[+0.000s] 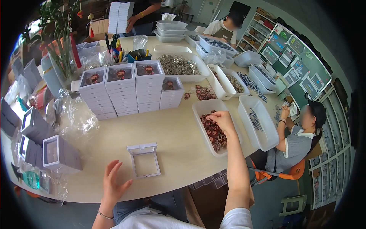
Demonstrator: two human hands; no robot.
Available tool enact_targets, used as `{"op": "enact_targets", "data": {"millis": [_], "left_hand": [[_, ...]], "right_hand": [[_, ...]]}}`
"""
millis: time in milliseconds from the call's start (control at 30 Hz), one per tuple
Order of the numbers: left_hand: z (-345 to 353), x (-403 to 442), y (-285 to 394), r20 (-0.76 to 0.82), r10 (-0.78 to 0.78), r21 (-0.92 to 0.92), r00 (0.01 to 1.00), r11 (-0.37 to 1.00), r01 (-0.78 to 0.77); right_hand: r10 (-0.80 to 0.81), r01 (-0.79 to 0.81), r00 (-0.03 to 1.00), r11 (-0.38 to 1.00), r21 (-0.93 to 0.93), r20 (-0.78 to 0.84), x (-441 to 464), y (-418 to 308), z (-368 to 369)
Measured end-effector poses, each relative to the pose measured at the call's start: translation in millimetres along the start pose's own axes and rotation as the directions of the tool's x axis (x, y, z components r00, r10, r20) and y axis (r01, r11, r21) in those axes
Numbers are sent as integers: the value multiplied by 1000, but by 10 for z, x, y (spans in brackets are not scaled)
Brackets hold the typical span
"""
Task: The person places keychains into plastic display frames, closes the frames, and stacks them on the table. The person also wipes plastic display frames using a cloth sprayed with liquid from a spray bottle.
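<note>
My right hand (224,121) reaches over a white plastic tub (196,110) of reddish-brown figure keychains (216,138). Its thumb and fingers are pinched together at the keychains; what is between the fingertips is too small to make out. My left hand (114,181) is held above the table's near edge, fingers apart and holding nothing. Just right of it, a small white display box (146,164) lies on the table with its frame-like lid tilted up along the far side. No keychain shows in it.
Stacked white boxes (122,93) hold keychains under clear tops. More boxes (61,152) and plastic wrap (72,118) lie left. Tubs of metal rings (177,66) and a tub (259,122) with a few metal parts stand around. One person (293,143) sits right; others are behind.
</note>
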State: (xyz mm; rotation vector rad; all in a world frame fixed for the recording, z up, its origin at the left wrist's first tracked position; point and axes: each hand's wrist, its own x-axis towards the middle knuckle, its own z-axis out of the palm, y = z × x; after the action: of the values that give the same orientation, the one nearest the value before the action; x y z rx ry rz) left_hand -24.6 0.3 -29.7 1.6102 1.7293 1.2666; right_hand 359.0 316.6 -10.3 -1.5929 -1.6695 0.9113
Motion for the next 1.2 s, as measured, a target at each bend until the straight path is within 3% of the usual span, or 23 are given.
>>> {"op": "enact_targets", "data": {"millis": [133,233,267,333,433,533,667,700,833,967,1067,1167,1200], "left_hand": [[5,-28,193,14,48,-109,999,993,-46],[98,1,362,141,98,-243,985,968,-61],[151,6,382,233,57,-377,971,925,37],[271,2,394,414,9,-589,910,765,260],[348,20,536,512,-115,-763,851,395,512],[299,8,543,495,-171,-831,852,195,521],[294,-86,381,365,-294,-889,883,172,425],[273,-84,372,344,-319,-891,883,184,414],[241,-39,372,305,-374,-895,875,200,398],[248,20,370,348,-352,-901,869,131,414],[230,114,325,442,-433,-887,786,-79,455],[255,144,95,410,-440,-903,799,-71,424],[243,164,82,383,-470,-899,796,8,437]], "right_hand": [[-49,53,999,959,278,-23,-575,-599,-79],[-146,85,982,906,415,119,-1021,-964,65],[-182,83,967,885,459,175,-1177,-1075,152],[-223,79,927,902,424,301,-1495,-1278,369],[-224,19,861,911,413,456,-1910,-1454,760],[-239,-15,806,906,422,541,-2184,-1402,1126],[-503,412,823,849,332,265,-2386,-1399,1345],[-463,390,848,875,288,259,-2460,-1433,1325],[-704,690,690,710,141,169,-2569,-1400,1391],[-774,778,621,628,25,123,-2561,-1346,1448],[-789,793,604,610,20,107,-2548,-1295,1450],[-786,787,611,616,35,95,-2538,-1220,1443],[-782,782,618,622,37,86,-2532,-1197,1443]]}}
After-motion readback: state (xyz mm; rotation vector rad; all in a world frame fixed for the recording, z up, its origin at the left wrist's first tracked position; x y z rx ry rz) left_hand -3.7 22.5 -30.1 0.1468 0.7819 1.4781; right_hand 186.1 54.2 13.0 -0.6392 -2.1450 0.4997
